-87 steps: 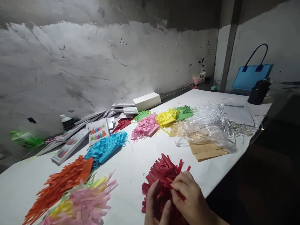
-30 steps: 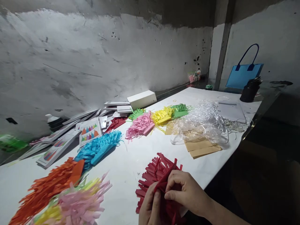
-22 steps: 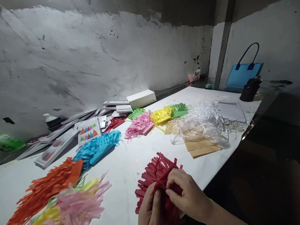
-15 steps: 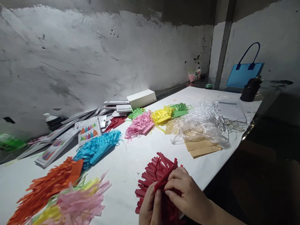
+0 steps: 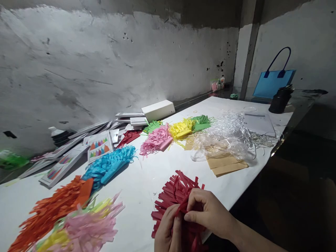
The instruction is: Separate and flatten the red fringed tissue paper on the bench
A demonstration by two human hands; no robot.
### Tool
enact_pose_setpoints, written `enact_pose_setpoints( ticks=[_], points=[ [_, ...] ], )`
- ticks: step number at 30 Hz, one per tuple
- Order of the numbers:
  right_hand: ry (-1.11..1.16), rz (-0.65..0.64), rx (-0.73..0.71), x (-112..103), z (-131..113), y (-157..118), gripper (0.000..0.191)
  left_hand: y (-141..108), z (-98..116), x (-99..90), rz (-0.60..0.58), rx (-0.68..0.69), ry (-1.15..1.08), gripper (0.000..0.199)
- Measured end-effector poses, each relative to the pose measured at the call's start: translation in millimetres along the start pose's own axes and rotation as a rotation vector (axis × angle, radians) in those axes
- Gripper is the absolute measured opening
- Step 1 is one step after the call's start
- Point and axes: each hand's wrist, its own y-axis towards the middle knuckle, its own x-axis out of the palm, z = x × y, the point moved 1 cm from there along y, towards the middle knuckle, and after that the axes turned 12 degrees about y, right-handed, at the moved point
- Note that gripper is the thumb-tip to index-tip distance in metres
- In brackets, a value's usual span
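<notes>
Tabletop (image 5: 139, 203): white-covered, before a grey wall (image 5: 147, 59).
Red fringed paper (image 5: 168, 192): near edge, between both grips.
Left grip (image 5: 168, 227): pinching its folds.
Right grip (image 5: 210, 211): pinching it, just beside the left.
Leftward: pastel fringe (image 5: 89, 225), orange fringe (image 5: 54, 210), blue fringe (image 5: 110, 164).
Beyond: pink bundle (image 5: 158, 138), brown paper (image 5: 227, 165), silvery strands (image 5: 231, 126).
</notes>
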Motion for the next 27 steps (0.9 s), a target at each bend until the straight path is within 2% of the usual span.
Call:
enact_pose_setpoints(
  ticks=[2, 4, 6, 8, 10, 13, 16, 18, 22, 25, 27],
  points=[
    [0.007, 0.0, 0.005, -1, 0, 1, 0.017, 1, -9, -1.8, 0.053, 0.108, 0.12, 0.034],
    [-0.094, 0.046, -0.088, -1, 0, -1, 0.014, 5, -15, -5.2, 0.076, 0.247, 0.233, 0.028],
    [-0.337, 0.119, -0.33, 3, 0, -4, 0.013, 9, -18, -9.8, 0.047, 0.437, 0.377, 0.024],
    [-0.64, 0.12, -0.575, 9, 1, -7, 0.028, 15, -19, -14.9, 0.003, 0.597, 0.498, 0.024],
    [-0.839, 0.049, -0.66, 14, 3, -7, 0.045, 19, -20, -18.9, -0.022, 0.708, 0.574, 0.025],
    [-0.84, -0.013, -0.554, 14, 4, -1, 0.041, 22, -21, -21.0, 0.0, 0.753, 0.615, 0.032],
    [-0.646, 0.024, -0.33, 7, 1, 9, 0.033, 23, -17, -21.5, 0.18, 0.733, 0.714, 0.038],
    [-0.571, 0.062, -0.234, 4, -2, 15, 0.031, 23, -10, -22.0, 0.281, 0.779, 0.797, 0.033],
    [-0.541, 0.091, -0.183, 4, -6, 19, 0.028, 27, 9, -22.3, 0.209, 0.964, 0.872, 0.022],
    [-0.537, 0.09, -0.162, 8, -5, 18, 0.027, 31, 20, -22.1, 0.182, 0.949, 0.902, 0.01],
    [-0.54, 0.087, -0.152, 9, -5, 17, 0.027, 31, 23, -21.8, 0.18, 0.923, 0.932, 0.011]
  ],
)
